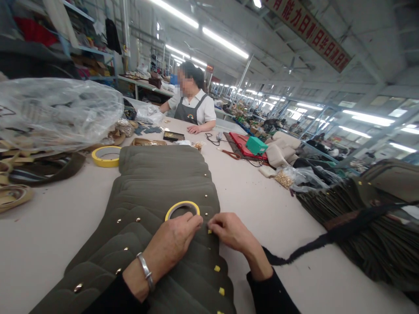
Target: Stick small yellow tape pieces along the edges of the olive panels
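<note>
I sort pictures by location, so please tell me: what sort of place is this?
Probably a factory workshop: overlapping olive pieces with metal studs, another person in an apron at the table, and rows of ceiling lights.

Left fingers (195, 222) bare; behind them, at wrist: silver-coloured, rounded metal bangle (145, 271) with raised detail. Farther back: plain black fabric left sleeve (118, 293). Right fingers (217, 222) bare; behind them, black fabric right sleeve (272, 294).

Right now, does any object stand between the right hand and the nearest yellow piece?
Nothing visible: the right hand has its fingers close beside the yellow piece. The tape roll is farther left, at the left hand.
</note>
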{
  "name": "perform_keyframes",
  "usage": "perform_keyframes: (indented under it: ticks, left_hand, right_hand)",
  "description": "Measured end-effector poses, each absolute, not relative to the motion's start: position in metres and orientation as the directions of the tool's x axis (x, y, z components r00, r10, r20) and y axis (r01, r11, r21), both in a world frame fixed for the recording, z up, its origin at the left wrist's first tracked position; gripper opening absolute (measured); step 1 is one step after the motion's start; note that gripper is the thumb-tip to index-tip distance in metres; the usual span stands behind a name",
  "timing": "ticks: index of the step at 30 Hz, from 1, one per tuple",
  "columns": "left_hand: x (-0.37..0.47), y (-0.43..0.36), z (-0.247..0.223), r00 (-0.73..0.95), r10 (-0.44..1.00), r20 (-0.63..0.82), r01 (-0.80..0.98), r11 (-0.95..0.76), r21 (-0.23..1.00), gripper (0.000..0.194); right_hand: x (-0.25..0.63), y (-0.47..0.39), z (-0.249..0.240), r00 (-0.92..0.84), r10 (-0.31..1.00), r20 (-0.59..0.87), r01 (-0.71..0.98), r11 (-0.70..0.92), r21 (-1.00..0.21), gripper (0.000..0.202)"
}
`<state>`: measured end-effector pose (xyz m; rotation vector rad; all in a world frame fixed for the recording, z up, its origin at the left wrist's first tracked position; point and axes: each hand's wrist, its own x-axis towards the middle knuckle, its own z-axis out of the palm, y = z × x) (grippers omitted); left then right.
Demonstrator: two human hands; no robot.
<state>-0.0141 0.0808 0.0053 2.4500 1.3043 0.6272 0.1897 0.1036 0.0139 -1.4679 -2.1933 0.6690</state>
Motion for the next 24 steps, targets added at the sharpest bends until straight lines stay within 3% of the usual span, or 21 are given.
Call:
perform_keyframes:
  ticks: [3,5,11,21,24]
  left_hand:
    - [-0.015,0.082,-0.001,0.469,0.82,0.329,0.655,-0.573,0.493,0.027]
    - [-0.016,0.083,-0.004,0.464,0.794,0.392,0.626,-0.607,0.489,0.037]
    - [-0.013,0.082,-0.007,0.428,0.787,0.444,0.606,-0.614,0.506,0.04]
    - [-0.013,0.081,-0.001,0.459,0.839,0.294,0.619,-0.539,0.571,0.021]
    - [-0.013,0.08,0.001,0.432,0.857,0.283,0.666,-0.514,0.541,0.022]
  right_hand:
    - [0.189,0.096,0.017,-0.242,0.947,0.212,0.581,0.317,-0.749,0.019]
    - [0.185,0.091,0.018,-0.251,0.924,0.288,0.519,0.379,-0.766,0.019]
    - [0.174,0.083,0.018,-0.403,0.81,0.425,0.505,0.585,-0.635,0.018]
    - [0.163,0.081,0.002,-0.336,0.763,0.552,0.665,0.607,-0.435,0.014]
    - [0.156,0.077,0.004,-0.288,0.79,0.542,0.669,0.571,-0.476,0.014]
